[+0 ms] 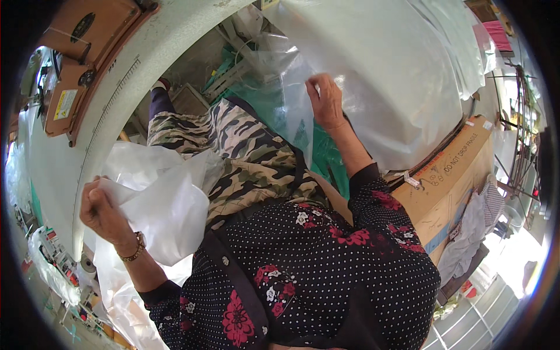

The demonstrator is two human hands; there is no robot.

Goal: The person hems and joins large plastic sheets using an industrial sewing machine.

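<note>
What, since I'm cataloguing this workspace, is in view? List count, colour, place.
White plastic sheet: one visible, translucent, left
Plastic sheeting: several layers, translucent, upper right
Green plastic: count unclear, green, centre
Machine: one, brown, upper left
Ruled work surface: one, pale, left
Cardboard box: one, brown, right
Cloth: count unclear, grey, against box
Floral top: one, black-red-white, torso
Camouflage garment: one, green-tan-black, lap
Watch: one, gold-coloured, left wrist
Left hand: one, bare, gripping white plastic sheet
Right hand: one, bare, by plastic sheeting

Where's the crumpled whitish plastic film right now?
In the head view's left half, the film is in the left hand, next to the camouflage cloth.
</note>
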